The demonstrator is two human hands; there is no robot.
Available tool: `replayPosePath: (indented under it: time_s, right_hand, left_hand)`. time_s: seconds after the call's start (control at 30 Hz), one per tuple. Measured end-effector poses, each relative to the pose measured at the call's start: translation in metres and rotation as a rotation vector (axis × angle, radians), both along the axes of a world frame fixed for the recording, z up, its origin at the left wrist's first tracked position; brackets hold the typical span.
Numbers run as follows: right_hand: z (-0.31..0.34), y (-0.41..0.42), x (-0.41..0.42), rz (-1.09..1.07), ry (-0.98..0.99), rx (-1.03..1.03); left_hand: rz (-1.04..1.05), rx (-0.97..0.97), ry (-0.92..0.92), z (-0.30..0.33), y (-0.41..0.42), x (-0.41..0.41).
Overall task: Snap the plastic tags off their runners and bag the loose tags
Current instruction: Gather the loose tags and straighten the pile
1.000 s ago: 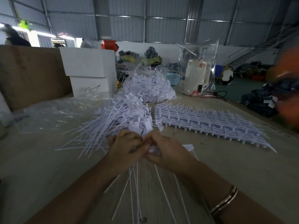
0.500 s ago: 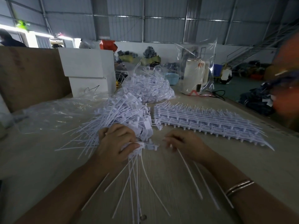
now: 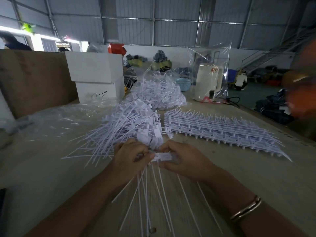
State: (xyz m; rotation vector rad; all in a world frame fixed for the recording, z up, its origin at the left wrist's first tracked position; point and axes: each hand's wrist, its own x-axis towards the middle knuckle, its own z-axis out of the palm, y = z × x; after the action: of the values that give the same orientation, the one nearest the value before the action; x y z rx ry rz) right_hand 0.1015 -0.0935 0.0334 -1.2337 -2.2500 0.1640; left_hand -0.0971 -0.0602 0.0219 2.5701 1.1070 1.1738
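Observation:
My left hand (image 3: 130, 155) grips a bunch of white tags whose thin tails (image 3: 145, 194) fan out toward me over the table. My right hand (image 3: 182, 159) pinches the white tag strip (image 3: 163, 157) held between both hands. Just beyond my hands lies a heap of loose white tags (image 3: 130, 127). To the right, a stack of tags on their runners (image 3: 218, 130) lies flat. A clear bag stuffed with tags (image 3: 159, 93) sits farther back.
Empty clear plastic bags (image 3: 56, 120) lie at the left. White boxes (image 3: 97, 74) and a brown board (image 3: 34, 79) stand behind them. A white kettle in clear plastic (image 3: 209, 81) stands at the back right. A blurred orange shape (image 3: 302, 93) fills the right edge.
My right hand, apart from the left half a second ago, has come back to meet it and now pinches the tag strip between both hands.

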Motion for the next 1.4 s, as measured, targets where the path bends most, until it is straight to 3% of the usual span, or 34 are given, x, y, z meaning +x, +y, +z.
replayPosePath:
  time_s: [0.17, 0.4, 0.53, 0.73, 0.83, 1.07, 1.23, 1.33, 1.4]
  right_hand:
    - [-0.007, 0.006, 0.008, -0.055, -0.04, -0.016]
    - [-0.001, 0.009, 0.035, -0.108, 0.23, -0.163]
    - [-0.001, 0.005, 0.027, -0.094, 0.128, -0.074]
    - [-0.004, 0.001, -0.018, 0.067, 0.144, 0.036]
    - [0.0, -0.001, -0.007, 0.072, 0.194, -0.019]
    - [-0.004, 0.007, 0.006, -0.032, -0.045, 0.085]
    - [0.001, 0.008, 0.017, 0.001, 0.198, -0.158]
    - [0.002, 0.006, 0.034, -0.099, 0.245, -0.153]
    - [-0.006, 0.006, 0.03, -0.154, 0.239, -0.148]
  left_hand:
    - [-0.002, 0.052, 0.037, -0.003, 0.004, -0.002]
    - [0.056, 0.29, -0.004, 0.002, 0.008, -0.014]
    - [0.238, 0.177, 0.053, 0.001, 0.007, -0.016]
    - [-0.057, -0.042, 0.023, 0.005, 0.001, 0.008]
    - [-0.054, -0.039, 0.006, 0.002, 0.004, 0.004]
    - [-0.016, 0.05, 0.038, 0.0, 0.005, 0.001]
    - [-0.019, 0.286, 0.086, 0.009, 0.004, -0.005]
    - [0.04, 0.254, 0.029, 0.012, 0.008, -0.017]
    - [0.084, 0.237, 0.084, 0.007, 0.011, -0.02]
